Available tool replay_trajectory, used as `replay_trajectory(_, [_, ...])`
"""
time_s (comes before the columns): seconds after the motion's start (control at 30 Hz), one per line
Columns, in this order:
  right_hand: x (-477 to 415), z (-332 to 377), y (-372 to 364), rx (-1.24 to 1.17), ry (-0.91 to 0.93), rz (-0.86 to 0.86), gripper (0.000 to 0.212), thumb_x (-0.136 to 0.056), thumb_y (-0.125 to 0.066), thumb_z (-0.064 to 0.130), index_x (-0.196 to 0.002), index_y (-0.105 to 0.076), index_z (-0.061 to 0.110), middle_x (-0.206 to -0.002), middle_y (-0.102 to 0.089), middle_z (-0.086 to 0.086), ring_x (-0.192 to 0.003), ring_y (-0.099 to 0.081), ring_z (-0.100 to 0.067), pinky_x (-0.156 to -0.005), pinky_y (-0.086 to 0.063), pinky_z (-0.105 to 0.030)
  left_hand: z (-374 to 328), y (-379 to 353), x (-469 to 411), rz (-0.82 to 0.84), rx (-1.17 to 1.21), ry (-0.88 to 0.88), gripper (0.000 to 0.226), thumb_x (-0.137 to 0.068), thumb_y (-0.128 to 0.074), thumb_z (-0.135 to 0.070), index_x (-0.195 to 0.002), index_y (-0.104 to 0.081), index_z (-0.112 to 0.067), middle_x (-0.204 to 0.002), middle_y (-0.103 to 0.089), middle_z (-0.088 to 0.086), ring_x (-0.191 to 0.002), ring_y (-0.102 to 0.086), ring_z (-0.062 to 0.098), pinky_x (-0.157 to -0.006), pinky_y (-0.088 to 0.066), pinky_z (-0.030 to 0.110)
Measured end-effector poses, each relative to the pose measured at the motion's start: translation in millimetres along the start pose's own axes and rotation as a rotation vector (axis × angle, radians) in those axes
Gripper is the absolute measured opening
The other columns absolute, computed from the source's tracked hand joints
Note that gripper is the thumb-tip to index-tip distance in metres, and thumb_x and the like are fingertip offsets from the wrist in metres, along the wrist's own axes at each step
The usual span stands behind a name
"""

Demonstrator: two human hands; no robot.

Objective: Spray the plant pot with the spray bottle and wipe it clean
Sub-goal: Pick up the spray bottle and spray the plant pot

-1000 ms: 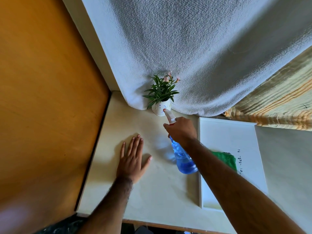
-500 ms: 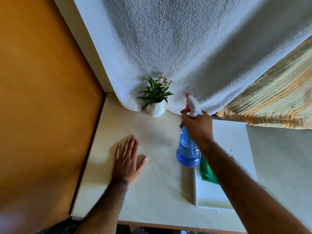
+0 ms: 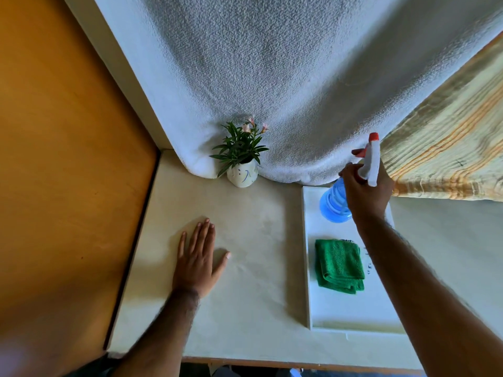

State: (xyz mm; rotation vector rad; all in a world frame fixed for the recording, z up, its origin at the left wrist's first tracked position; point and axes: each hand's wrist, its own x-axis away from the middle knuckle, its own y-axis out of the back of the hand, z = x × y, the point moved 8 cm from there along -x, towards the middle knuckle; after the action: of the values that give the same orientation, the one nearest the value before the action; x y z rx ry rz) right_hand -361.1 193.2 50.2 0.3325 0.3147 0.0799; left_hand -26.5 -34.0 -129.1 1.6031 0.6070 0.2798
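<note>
The pot (image 3: pixel 243 175) is standing upright at the back of the table (image 3: pixel 245 308), touching the hem of the white towel (image 3: pixel 272 77) hanging behind it. It is small, white and rounded, with blue marks showing on its front. It is holding a plant (image 3: pixel 239 146) whose green leaves are spreading outward and whose few pink flowers are rising at the top.

The bottle (image 3: pixel 333 204) is sitting well to the right of the pot, over the far end of the white tray (image 3: pixel 340 317); whether its base is touching the tray I cannot tell. Its blue body is showing liquid inside. Its long axis is running up and away from the camera, tilting slightly right, with the white spray head and red nozzle tip at the top. The red trigger is pointing left, toward the pot's side.

The tray is also holding a folded green cloth (image 3: pixel 339 265), lying flat near its middle, apart from the bottle.

The right hand (image 3: pixel 366 191) is wrapping around the bottle's neck, clenched on it, the forearm reaching in from the lower right. The left hand (image 3: pixel 197 261) is lying flat, palm down and empty, on the table in front of the pot, fingers extending toward the towel and thumb splaying right.

An orange panel (image 3: pixel 68 159) is bordering the table on the left, and a striped curtain (image 3: pixel 449 153) is hanging at the right.
</note>
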Motion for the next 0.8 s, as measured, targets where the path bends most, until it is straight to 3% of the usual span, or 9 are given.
replay_trajectory(0.1, [-3,-16,-3,0.001,0.011,0.029,0.023,-0.087,-0.069,0.023,-0.108,-0.066,0.033,-0.067,-0.063,0.023,-0.060,-0.056,0.008,-0.063,-0.045,-0.005,1,-2,0,0.008,-0.004,0.001,0.083,-0.097,-0.042,-0.062,-0.160,-0.036,-0.008,-0.170,-0.035,0.011,-0.156,-0.035,0.025,-0.126,-0.028,0.057])
replay_trajectory(0.3, [-6,-46,-1,-0.012,-0.002,0.031,0.023,-0.087,-0.077,0.033,-0.106,-0.069,0.024,-0.068,-0.066,0.010,-0.062,-0.063,-0.004,-0.067,-0.057,-0.031,3,-5,1,0.022,-0.007,-0.001,0.083,-0.098,-0.041,-0.063,-0.162,-0.032,-0.010,-0.172,-0.031,0.010,-0.158,-0.031,0.025,-0.127,-0.027,0.057])
replay_trajectory(0.47, [-6,-45,-6,-0.013,-0.017,0.082,0.037,-0.084,-0.083,0.036,-0.115,-0.066,0.024,-0.070,-0.068,0.008,-0.063,-0.064,-0.005,-0.069,-0.058,-0.032,4,-5,1,0.022,0.002,0.002,0.084,-0.098,-0.042,-0.063,-0.162,-0.032,-0.010,-0.172,-0.031,0.009,-0.158,-0.031,0.024,-0.128,-0.026,0.056])
replay_trajectory(0.57, [-1,-39,-5,0.039,0.014,0.157,0.056,-0.081,-0.088,0.034,-0.128,-0.058,0.025,-0.095,-0.073,0.002,-0.080,-0.066,-0.003,-0.077,-0.056,-0.027,3,-5,1,0.016,0.003,0.000,0.083,-0.098,-0.042,-0.062,-0.162,-0.032,-0.010,-0.172,-0.032,0.010,-0.158,-0.032,0.024,-0.128,-0.026,0.057])
replay_trajectory(0.63, [16,-40,8,0.080,0.027,0.154,0.073,-0.078,-0.091,0.037,-0.137,-0.050,0.022,-0.118,-0.065,0.001,-0.097,-0.062,-0.001,-0.087,-0.051,-0.020,3,-4,2,0.010,0.004,-0.007,0.083,-0.098,-0.042,-0.062,-0.162,-0.033,-0.010,-0.172,-0.032,0.010,-0.158,-0.032,0.025,-0.127,-0.027,0.057])
replay_trajectory(0.67, [30,-43,19,0.112,0.027,0.118,0.074,-0.078,-0.088,0.045,-0.135,-0.049,0.020,-0.121,-0.060,0.000,-0.100,-0.059,-0.005,-0.090,-0.050,-0.022,3,-3,2,0.005,0.007,-0.009,0.083,-0.098,-0.043,-0.062,-0.162,-0.033,-0.010,-0.171,-0.032,0.010,-0.158,-0.033,0.025,-0.127,-0.028,0.058])
replay_trajectory(0.73, [63,-52,40,0.244,0.053,0.083,0.067,-0.080,-0.074,0.068,-0.115,-0.048,0.017,-0.105,-0.053,-0.001,-0.090,-0.052,-0.017,-0.082,-0.051,-0.038,3,-2,1,-0.001,0.012,-0.005,0.082,-0.098,-0.044,-0.061,-0.161,-0.035,-0.009,-0.171,-0.033,0.011,-0.157,-0.034,0.025,-0.126,-0.029,0.059])
replay_trajectory(0.8, [97,-60,46,0.423,0.172,0.224,0.067,-0.082,-0.059,0.078,-0.103,-0.048,0.016,-0.094,-0.047,0.001,-0.083,-0.047,-0.020,-0.073,-0.048,-0.043,1,0,0,0.004,0.015,0.004,0.082,-0.098,-0.044,-0.061,-0.160,-0.036,-0.008,-0.171,-0.034,0.011,-0.157,-0.034,0.025,-0.125,-0.030,0.060])
